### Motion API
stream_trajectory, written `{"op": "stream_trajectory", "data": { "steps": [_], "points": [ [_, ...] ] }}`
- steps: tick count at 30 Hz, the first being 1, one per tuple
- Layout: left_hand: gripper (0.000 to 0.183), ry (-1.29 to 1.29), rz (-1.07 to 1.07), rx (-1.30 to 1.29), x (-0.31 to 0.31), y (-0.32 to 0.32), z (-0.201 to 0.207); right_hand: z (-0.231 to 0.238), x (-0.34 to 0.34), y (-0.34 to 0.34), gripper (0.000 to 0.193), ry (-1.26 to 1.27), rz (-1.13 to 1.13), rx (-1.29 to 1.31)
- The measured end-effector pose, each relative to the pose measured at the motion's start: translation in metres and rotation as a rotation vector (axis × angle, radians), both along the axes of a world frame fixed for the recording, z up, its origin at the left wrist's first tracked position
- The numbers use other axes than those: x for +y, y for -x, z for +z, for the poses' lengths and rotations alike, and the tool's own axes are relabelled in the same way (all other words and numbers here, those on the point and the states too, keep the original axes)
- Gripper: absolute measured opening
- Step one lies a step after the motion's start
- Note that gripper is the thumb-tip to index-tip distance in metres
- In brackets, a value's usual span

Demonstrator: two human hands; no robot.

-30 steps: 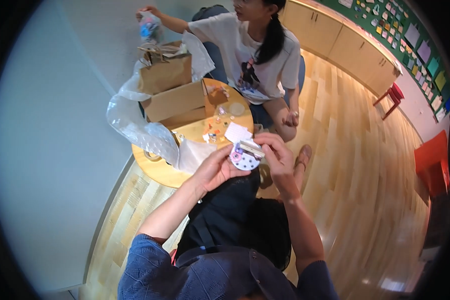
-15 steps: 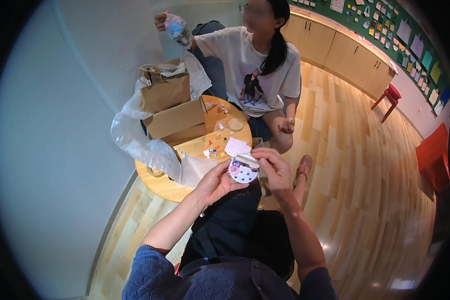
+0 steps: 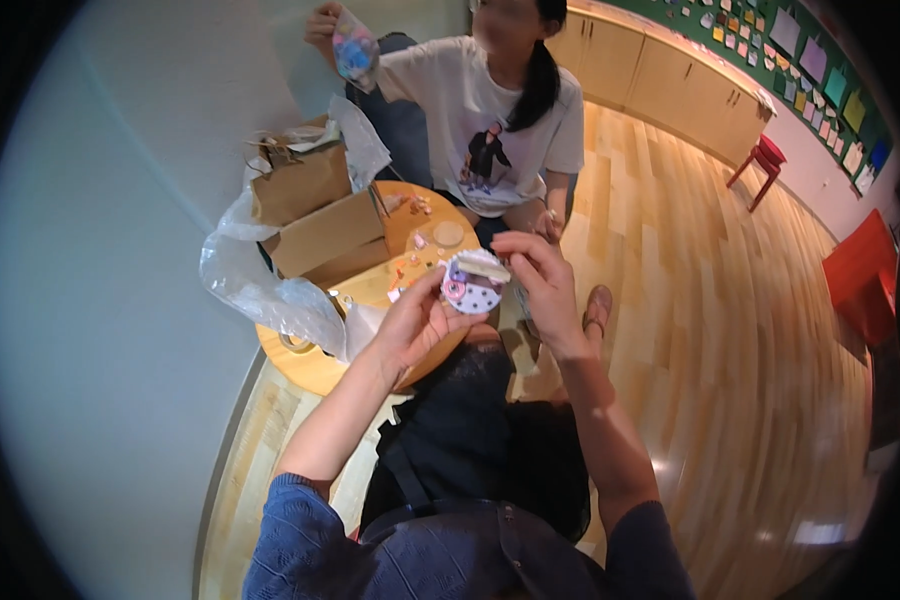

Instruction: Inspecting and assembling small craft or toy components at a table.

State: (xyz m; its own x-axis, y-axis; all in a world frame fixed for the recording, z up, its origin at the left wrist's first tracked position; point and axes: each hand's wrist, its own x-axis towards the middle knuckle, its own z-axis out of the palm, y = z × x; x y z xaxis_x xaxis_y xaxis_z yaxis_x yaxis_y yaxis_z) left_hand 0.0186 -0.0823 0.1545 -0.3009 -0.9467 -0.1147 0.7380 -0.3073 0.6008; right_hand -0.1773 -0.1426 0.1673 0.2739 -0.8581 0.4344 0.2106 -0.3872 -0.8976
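Head view shows 2 hands raised over the round wooden table (image 3: 310,365): the left hand (image 3: 415,325) cups a small white spotted pouch (image 3: 472,284) from below, while the right hand (image 3: 538,280) pinches its top edge. Opposite, another person's hand (image 3: 322,20) lifts a small clear bag (image 3: 354,50).

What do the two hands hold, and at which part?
Both hold one small dotted round piece: left hand at its lower left edge, right hand at its top right.

Brown cardboard box (image 3: 330,235) on round table (image 3: 305,365)
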Motion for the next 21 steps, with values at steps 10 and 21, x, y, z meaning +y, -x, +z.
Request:
{"op": "stream_trajectory", "data": {
  "steps": [10,21],
  "points": [
    [0.041,0.056,0.019,-0.084,0.001,0.004,0.015,0.02,0.002,0.0,0.022,0.106,-0.028,0.038],
    [0.042,0.039,-0.007,-0.04,0.0,0.0,0.01,0.021,0.005,0.002,0.02,0.108,0.019,0.113]
  ]
}}
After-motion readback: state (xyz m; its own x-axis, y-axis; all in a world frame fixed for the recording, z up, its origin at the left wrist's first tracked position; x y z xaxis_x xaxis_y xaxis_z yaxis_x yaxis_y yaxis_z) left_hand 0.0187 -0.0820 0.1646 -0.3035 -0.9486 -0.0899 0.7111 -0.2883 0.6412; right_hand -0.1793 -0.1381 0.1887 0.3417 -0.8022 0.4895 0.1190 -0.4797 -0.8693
